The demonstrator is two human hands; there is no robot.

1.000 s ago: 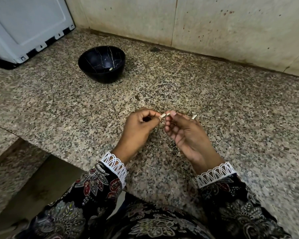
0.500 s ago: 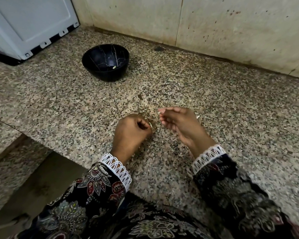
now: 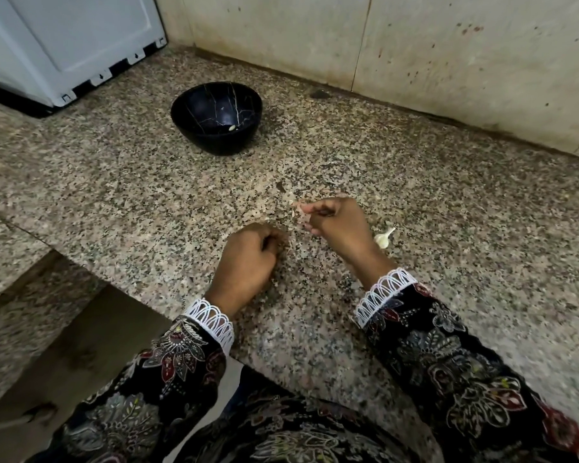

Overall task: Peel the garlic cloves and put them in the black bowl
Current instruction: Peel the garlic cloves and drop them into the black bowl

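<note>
You are mid-peel. Your right hand point(image 3: 336, 225) pinches a pale scrap, seemingly garlic skin point(image 3: 296, 203), between thumb and fingertip; your left hand point(image 3: 253, 250) is curled in a fist, and whether it hides a clove cannot be told. One unpeeled garlic clove point(image 3: 383, 238) lies just right of your right hand. Drop the skin next. The black bowl point(image 3: 216, 116), far left, holds one peeled clove point(image 3: 232, 128).

No readable text anywhere. No labels, brands or numbers on anything in view. Nothing to log.
</note>
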